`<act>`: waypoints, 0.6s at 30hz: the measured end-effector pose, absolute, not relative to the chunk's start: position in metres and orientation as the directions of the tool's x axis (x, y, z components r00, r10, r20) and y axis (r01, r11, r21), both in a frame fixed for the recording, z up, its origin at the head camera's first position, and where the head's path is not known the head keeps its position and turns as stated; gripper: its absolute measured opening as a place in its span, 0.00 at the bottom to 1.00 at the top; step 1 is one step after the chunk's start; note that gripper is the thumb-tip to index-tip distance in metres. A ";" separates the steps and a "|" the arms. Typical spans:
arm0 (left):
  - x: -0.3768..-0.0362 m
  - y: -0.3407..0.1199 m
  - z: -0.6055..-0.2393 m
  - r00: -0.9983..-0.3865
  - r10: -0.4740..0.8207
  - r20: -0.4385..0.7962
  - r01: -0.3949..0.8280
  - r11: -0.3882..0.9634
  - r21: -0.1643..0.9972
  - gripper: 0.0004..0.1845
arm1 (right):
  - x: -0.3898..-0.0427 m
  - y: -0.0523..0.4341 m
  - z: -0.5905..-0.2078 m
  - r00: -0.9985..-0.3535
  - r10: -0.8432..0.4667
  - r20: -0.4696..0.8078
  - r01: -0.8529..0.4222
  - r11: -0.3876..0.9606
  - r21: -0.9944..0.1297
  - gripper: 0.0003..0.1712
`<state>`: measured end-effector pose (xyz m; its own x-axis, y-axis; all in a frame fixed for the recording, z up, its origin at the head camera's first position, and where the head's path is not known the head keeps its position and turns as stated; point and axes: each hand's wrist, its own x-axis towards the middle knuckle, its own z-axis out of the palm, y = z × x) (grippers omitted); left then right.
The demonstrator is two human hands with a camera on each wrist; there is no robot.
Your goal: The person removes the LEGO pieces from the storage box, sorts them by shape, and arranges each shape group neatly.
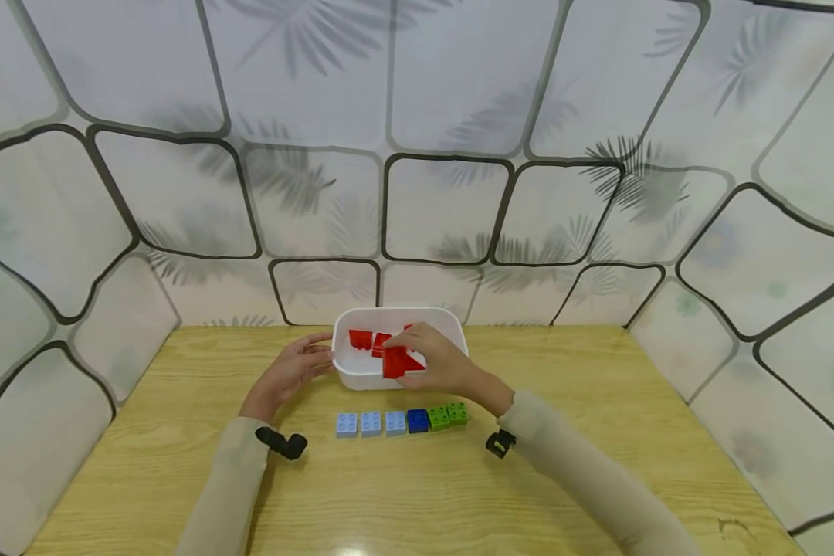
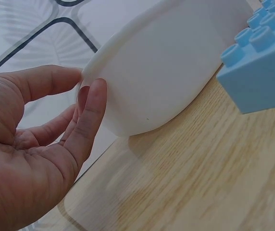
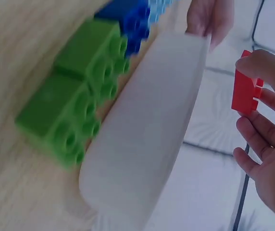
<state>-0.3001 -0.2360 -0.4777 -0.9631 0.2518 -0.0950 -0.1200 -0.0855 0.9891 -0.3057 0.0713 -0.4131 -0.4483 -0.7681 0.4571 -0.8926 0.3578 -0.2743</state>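
- Steadying the white tub (image 1: 361, 378) at its 9 o'clock end, the left hand (image 1: 293, 372) lies with straight fingers (image 2: 90, 115) and thumb against the rim and wall; it grips nothing, and the palm is partly cut off in the left wrist view.
- Sitting at the far middle of the table (image 1: 181, 463), the tub is oval, plain white and smooth; its inside is partly hidden behind the right hand, so the number of red bricks (image 1: 361, 338) in it cannot be told.
- Lying just at 6 o'clock of the tub, a row of bricks runs light blue bricks (image 1: 371, 423), then a dark blue brick (image 1: 418, 420), then green bricks (image 1: 448, 415); the right wrist view shows them blurred.
- Pinching a red brick (image 1: 394, 361) over the tub's near rim, the right hand (image 1: 436, 361) has thumb and fingers (image 3: 267, 65) curled on it; the brick is bright red and studded, half covered by the fingertips.
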 end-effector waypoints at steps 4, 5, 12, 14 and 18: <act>-0.300 -0.237 -0.478 -0.962 0.256 -0.094 -0.120 -0.089 0.989 0.33 | -0.284 0.059 -0.415 -0.393 -0.810 0.435 -0.917 0.314 -0.245 0.29; -0.299 -0.237 -0.478 -0.962 0.258 -0.093 -0.119 -0.089 0.989 0.33 | -0.279 0.056 -0.416 -0.377 -0.821 0.428 -0.924 0.301 -0.236 0.29; -0.299 -0.237 -0.479 -0.963 0.255 -0.086 -0.109 -0.075 0.991 0.33 | -0.252 0.040 -0.427 -0.312 -0.887 0.342 -0.944 0.247 -0.219 0.30; -0.299 -0.237 -0.479 -0.963 0.256 -0.078 -0.100 -0.072 0.992 0.33 | -0.247 0.036 -0.430 -0.310 -0.895 0.319 -0.943 0.248 -0.220 0.30; -0.299 -0.237 -0.479 -0.962 0.264 -0.065 -0.087 -0.070 0.994 0.33 | -0.239 0.030 -0.438 -0.283 -0.912 0.298 -0.955 0.239 -0.174 0.30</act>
